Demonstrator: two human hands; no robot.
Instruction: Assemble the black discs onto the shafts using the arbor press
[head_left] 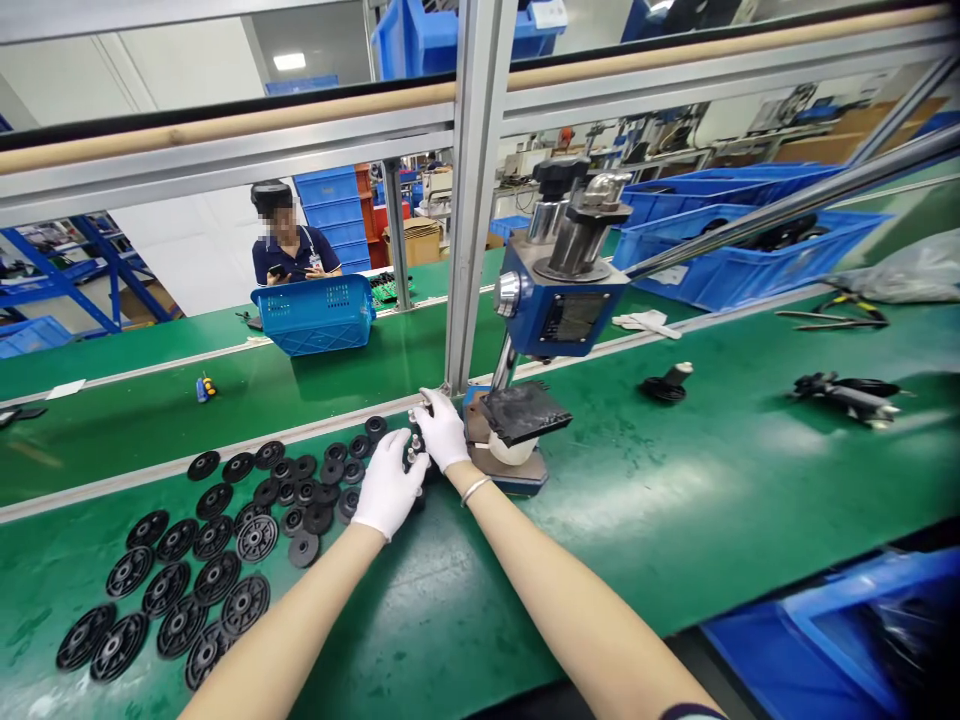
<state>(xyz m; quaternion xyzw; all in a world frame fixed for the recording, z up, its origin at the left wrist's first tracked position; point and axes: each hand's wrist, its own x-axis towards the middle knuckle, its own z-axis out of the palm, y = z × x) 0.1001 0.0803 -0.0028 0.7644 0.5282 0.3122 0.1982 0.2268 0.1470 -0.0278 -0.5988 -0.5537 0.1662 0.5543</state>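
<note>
My left hand (389, 484), in a white glove, is at small metal-tipped parts (413, 447) beside the black discs. My right hand (441, 430), also gloved, reaches to the same cluster from the right, its fingers curled around something small and partly hidden. Just right of it stands a blue press (562, 300) with a black plate (525, 411) on its base. Large black wheels (213, 537) and smaller black discs (317, 517) lie spread on the green table (615, 530) to the left of my hands.
A metal post (474, 200) rises behind my hands. A blue basket (319, 318) stands beyond the rail, before a seated person (289, 245). Blue bins (720, 265) are at the back right. Black assemblies (847, 397) and pliers (847, 312) lie on the right.
</note>
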